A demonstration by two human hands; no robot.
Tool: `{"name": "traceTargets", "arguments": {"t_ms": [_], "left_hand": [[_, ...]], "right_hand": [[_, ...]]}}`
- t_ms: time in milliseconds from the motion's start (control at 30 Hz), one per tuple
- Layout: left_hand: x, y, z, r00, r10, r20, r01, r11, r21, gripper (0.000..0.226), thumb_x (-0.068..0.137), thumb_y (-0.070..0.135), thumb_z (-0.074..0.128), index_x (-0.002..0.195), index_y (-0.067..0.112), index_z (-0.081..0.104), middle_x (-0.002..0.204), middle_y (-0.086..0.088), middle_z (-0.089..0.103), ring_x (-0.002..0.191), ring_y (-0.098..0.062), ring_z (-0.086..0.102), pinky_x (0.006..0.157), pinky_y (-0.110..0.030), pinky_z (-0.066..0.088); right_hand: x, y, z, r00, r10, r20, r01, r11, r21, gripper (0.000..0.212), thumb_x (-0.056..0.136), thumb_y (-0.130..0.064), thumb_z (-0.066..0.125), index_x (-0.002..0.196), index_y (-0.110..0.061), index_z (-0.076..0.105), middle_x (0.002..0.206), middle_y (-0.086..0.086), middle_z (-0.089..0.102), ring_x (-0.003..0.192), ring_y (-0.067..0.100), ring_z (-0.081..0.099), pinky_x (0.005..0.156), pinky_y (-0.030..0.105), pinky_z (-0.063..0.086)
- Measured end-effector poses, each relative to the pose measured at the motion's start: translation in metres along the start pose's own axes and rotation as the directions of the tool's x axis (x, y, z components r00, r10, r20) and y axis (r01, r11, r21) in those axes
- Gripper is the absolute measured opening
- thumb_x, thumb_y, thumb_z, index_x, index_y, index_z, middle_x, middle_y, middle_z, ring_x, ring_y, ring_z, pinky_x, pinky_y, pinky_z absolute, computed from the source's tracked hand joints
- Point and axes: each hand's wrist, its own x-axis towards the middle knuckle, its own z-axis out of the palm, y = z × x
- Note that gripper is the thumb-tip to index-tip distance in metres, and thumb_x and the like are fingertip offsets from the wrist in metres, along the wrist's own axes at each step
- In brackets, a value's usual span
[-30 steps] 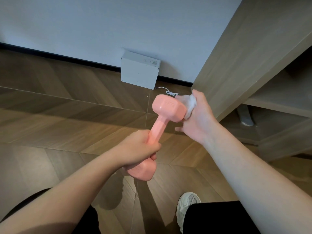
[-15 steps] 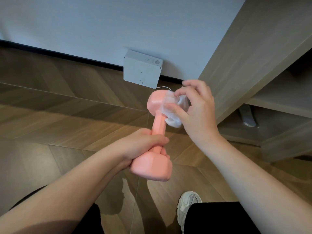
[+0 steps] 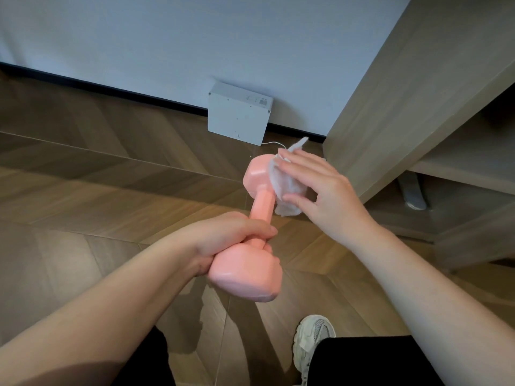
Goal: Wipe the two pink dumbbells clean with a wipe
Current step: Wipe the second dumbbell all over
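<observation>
Mid-task, and by the look of it on the first of the two. One pink dumbbell (image 3: pixel 260 203) is held up over the floor (image 3: pixel 97 176), tilted, with one head toward the person and the other pointing away.

- **Left grip** (image 3: pixel 225 240): wrapped tight round the dumbbell's handle at the end by the near head, fingers fully curled round it.
- **Right grip** (image 3: pixel 320 196): at the dumbbell's far head. Fingers are nearly straight and spread, laid over the wipe (image 3: pixel 284 188) and pressing it onto that head's right side. The thumb sits at the wipe's lower edge (more a flat press than a clear pinch).
- **Wipe:** white and crumpled, covering the right face of the far head. One corner sticks up past the fingertips and a flap hangs just beside the handle.

Progress, judged from this view only:
- The wipe is out and in use, and the far head is being worked.
- Cannot tell whether the near head or the handle has been wiped, since no dirt or wet sheen shows either way.
- The stretch of handle under the left grip probably needs a regrip before the wipe can reach it.
- The second dumbbell is nowhere in view, so its state is unknown; likely left to do.
- Rough call: under half done.

Other stuff:
- A white box (image 3: pixel 239 112) stands beyond the dumbbell's far head, against the wall, with a thin cord trailing from it.
- A wooden shelf unit (image 3: pixel 404 93) is to the right of the dumbbell.
- A shoe (image 3: pixel 313 338) shows below the near head.
</observation>
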Motion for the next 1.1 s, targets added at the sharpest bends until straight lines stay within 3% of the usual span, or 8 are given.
{"name": "traceTargets", "arguments": {"t_ms": [167,333,433,533,600,700,867,1100], "left_hand": [[0.002,0.002,0.002,0.999,-0.022,0.024,0.021,0.999,0.043,0.024,0.091,0.012,0.06,0.068,0.006,0.06,0.062,-0.009,0.062,0.087,-0.033,0.061,0.084,-0.039,0.049],[0.006,0.003,0.006,0.986,0.059,-0.154,0.019,0.887,0.461,0.019,0.088,0.016,0.06,0.07,0.011,0.061,0.066,-0.004,0.07,0.074,-0.022,0.069,0.082,-0.038,0.056],[0.008,0.002,0.007,0.944,0.196,-0.265,0.108,0.576,0.81,0.016,0.085,0.026,0.057,0.073,0.016,0.06,0.065,0.004,0.069,0.059,-0.011,0.061,0.055,-0.026,0.045],[0.014,-0.008,0.011,0.877,0.396,-0.272,0.207,0.2,0.958,0.014,0.088,0.031,0.049,0.085,0.017,0.049,0.08,0.002,0.055,0.073,-0.022,0.052,0.062,-0.03,0.037],[0.019,-0.013,0.012,0.859,0.451,-0.243,0.212,0.12,0.97,0.012,0.088,0.031,0.048,0.088,0.018,0.047,0.081,0.001,0.049,0.075,-0.024,0.047,0.065,-0.031,0.036],[0.024,-0.012,0.007,0.895,0.364,-0.258,0.166,0.264,0.95,0.019,0.087,0.034,0.052,0.092,0.016,0.056,0.08,0.003,0.055,0.078,-0.023,0.054,0.066,-0.032,0.04],[0.02,-0.003,-0.009,0.976,0.139,-0.17,-0.024,0.837,0.547,0.013,0.086,0.017,0.06,0.074,0.011,0.061,0.065,-0.003,0.071,0.066,-0.018,0.067,0.078,-0.038,0.055],[0.016,0.001,-0.016,0.98,0.104,0.171,-0.135,0.974,0.182,0.017,0.085,0.015,0.063,0.071,0.008,0.058,0.066,-0.009,0.063,0.075,-0.024,0.07,0.072,-0.032,0.055]], "right_hand": [[0.0,0.007,0.007,0.999,0.03,-0.033,-0.032,0.997,-0.064,0.052,0.093,-0.034,0.06,0.142,-0.02,0.048,0.148,-0.01,0.042,0.139,0.012,0.037,0.113,0.037,0.032],[0.007,-0.004,0.013,0.997,0.036,-0.074,-0.035,0.999,0.02,0.046,0.095,-0.028,0.057,0.138,-0.015,0.05,0.132,-0.005,0.054,0.121,0.01,0.048,0.1,0.032,0.04],[0.012,-0.015,0.017,0.999,0.042,-0.028,-0.044,0.996,-0.078,0.04,0.092,-0.022,0.061,0.129,-0.008,0.057,0.125,0.006,0.059,0.113,0.024,0.054,0.092,0.036,0.042],[0.016,-0.024,0.027,1.0,0.025,0.014,-0.019,0.946,-0.322,0.026,0.093,-0.022,0.058,0.11,-0.007,0.069,0.113,0.009,0.066,0.103,0.03,0.061,0.073,0.025,0.024],[0.019,-0.023,0.03,0.993,0.087,0.074,-0.042,0.881,-0.47,0.027,0.099,-0.031,0.049,0.112,-0.016,0.067,0.116,0.0,0.065,0.105,0.025,0.059,0.072,0.025,0.02],[0.022,-0.02,0.027,0.989,0.141,0.052,-0.096,0.86,-0.501,0.032,0.097,-0.04,0.047,0.12,-0.023,0.061,0.121,-0.005,0.062,0.108,0.021,0.057,0.092,0.031,0.028],[0.018,-0.017,0.017,0.993,0.117,-0.024,-0.116,0.891,-0.439,0.044,0.094,-0.046,0.052,0.132,-0.023,0.052,0.123,-0.007,0.062,0.119,0.018,0.053,0.114,0.043,0.013],[0.012,-0.013,0.012,0.982,0.149,-0.117,-0.168,0.969,-0.179,0.047,0.095,-0.047,0.05,0.134,-0.019,0.05,0.124,-0.006,0.061,0.12,0.013,0.051,0.118,0.043,0.014]]}}
